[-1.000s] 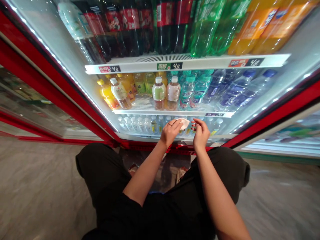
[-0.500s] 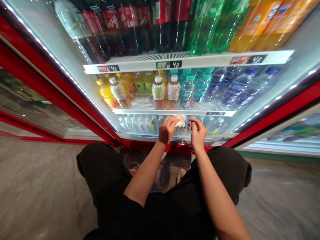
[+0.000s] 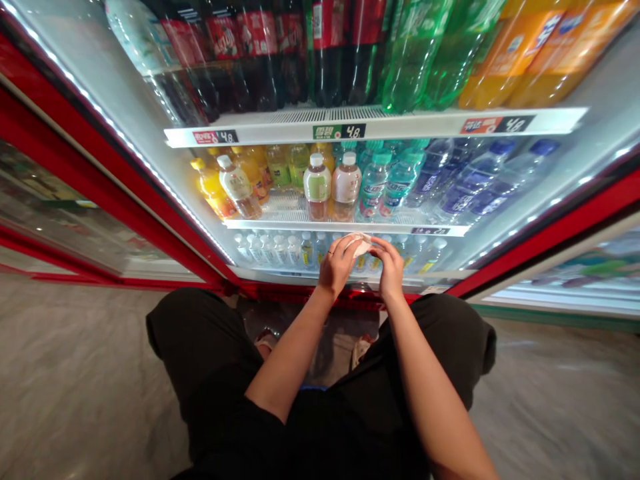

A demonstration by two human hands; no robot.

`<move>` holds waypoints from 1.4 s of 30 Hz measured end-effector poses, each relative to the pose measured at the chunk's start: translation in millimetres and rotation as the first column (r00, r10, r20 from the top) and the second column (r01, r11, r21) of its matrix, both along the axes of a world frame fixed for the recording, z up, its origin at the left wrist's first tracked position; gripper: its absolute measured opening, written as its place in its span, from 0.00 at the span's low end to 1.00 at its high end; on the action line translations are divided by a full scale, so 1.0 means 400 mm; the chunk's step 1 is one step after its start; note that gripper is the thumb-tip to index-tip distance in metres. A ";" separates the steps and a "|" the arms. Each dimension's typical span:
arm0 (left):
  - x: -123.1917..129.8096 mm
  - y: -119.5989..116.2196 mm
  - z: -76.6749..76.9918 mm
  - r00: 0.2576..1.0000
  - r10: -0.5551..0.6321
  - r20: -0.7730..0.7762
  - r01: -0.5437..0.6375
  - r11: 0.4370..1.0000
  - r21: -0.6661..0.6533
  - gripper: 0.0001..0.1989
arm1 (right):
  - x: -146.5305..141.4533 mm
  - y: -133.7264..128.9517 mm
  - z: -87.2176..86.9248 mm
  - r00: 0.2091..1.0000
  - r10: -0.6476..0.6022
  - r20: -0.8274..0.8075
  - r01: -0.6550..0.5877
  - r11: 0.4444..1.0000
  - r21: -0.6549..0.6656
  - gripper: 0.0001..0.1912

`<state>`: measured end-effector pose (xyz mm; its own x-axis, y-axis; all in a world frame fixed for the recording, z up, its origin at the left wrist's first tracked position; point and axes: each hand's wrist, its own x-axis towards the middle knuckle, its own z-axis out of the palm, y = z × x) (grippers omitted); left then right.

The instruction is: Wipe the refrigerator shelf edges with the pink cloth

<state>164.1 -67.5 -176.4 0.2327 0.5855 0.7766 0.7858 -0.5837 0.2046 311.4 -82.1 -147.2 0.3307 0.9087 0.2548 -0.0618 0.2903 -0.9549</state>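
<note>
A small crumpled white cloth or tissue is held between my two hands, in front of the bottom shelf of an open drinks fridge. My left hand, with a ring on one finger, grips its left side. The fingers of my right hand are bent round its right edge. Just above my hands runs the white front edge of the middle shelf. Two brown drinks with white caps, a green-labelled bottle and a pink-labelled bottle, stand on it.
Large cola bottles, green bottles and orange bottles fill the top shelf. Small clear bottles line the bottom shelf. Red door frames flank the opening. My bent knees are on either side, above a grey floor.
My right hand has moved left and its fingers now meet the white cloth or tissue. My left hand has stayed on the cloth, shifting slightly.
</note>
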 end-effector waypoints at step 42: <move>-0.129 0.018 -0.011 0.971 0.171 0.165 -0.186 0.979 0.081 0.13 | -0.019 -0.013 -0.013 0.715 -0.220 0.663 -0.057 0.928 0.368 0.15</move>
